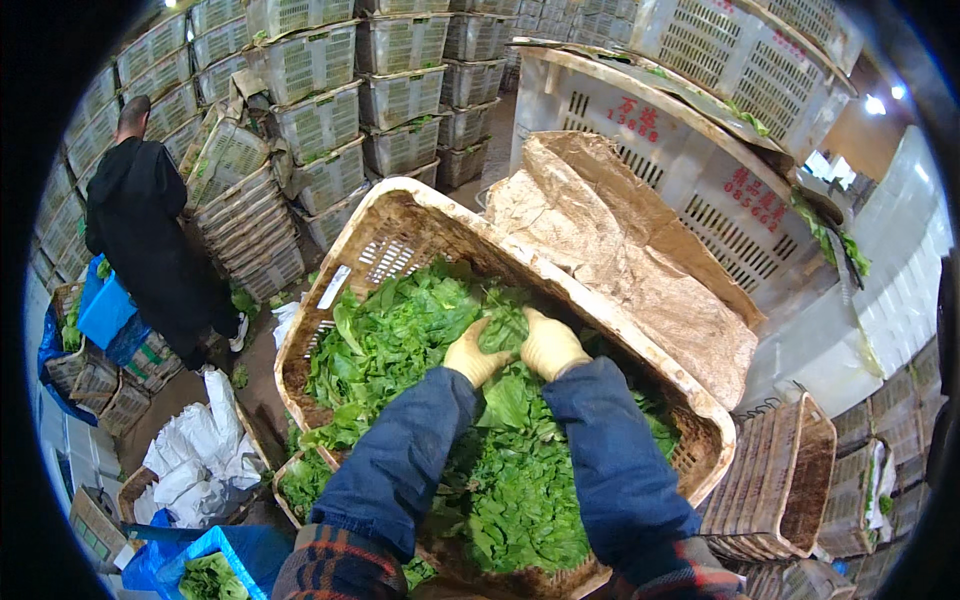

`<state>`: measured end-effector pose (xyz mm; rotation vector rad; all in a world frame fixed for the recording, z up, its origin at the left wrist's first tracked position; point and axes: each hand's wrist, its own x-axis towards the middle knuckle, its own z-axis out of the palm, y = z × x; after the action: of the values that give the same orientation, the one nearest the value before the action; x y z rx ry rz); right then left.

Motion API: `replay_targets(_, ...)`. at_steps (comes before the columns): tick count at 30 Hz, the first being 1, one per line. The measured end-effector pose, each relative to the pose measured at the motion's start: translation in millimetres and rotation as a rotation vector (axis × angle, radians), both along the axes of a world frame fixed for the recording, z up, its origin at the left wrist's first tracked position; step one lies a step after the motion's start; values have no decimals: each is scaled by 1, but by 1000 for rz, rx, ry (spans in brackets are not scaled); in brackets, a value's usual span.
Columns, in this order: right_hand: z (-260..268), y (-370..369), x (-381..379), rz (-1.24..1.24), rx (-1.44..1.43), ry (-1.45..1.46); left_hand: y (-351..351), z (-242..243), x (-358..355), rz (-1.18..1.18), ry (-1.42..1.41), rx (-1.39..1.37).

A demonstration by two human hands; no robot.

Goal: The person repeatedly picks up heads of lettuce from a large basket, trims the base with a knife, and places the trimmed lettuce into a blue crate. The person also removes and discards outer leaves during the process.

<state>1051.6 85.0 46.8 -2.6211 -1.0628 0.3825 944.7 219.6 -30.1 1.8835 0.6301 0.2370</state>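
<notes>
In yellowish work gloves, my left hand (476, 354) and my right hand (553, 346) cup a head of leafy green lettuce (504, 330) from either side. The left thumb and fingers curve around its near left side; the right fingers are partly hidden behind the leaves. Both hands are inside a large, dirt-stained plastic crate (600, 296) that stands tilted across the view. More leafy lettuce (397, 322) fills the crate's left part. Closer to me, between my forearms, lies a dense heap of lettuce (529, 491).
Brown sacking (622, 232) lies beyond the crate, against large white crates (585, 105). Nested empty crates (772, 480) stand at right. White plastic bags (199, 457) and a blue-lined container (217, 555) are at lower left. A person in black (142, 225) stands near stacked crates (315, 67).
</notes>
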Motion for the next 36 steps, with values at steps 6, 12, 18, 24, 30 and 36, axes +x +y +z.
replay_targets(6, 73, -25, -123, -124, 161, -72, -39, 21, -58, 326, -485, -342)
replay_targets(12, 115, -88, -246, 207, 900, 26, -14, 31, -273, 413, -695, -262)
replay_targets(18, 58, -78, -335, 369, 412, 5, -44, 9, -506, 459, -621, -893)
replay_targets(24, 36, -37, -426, 751, 57, 60, -113, 7, -608, 618, -556, -1037)
replay_targets(30, 61, -38, -457, 911, -79, 13, -142, 17, -633, 540, -562, -934)
replay_targets(36, 55, -42, -406, 870, -170, -12, -144, 13, -656, 441, -404, -722)
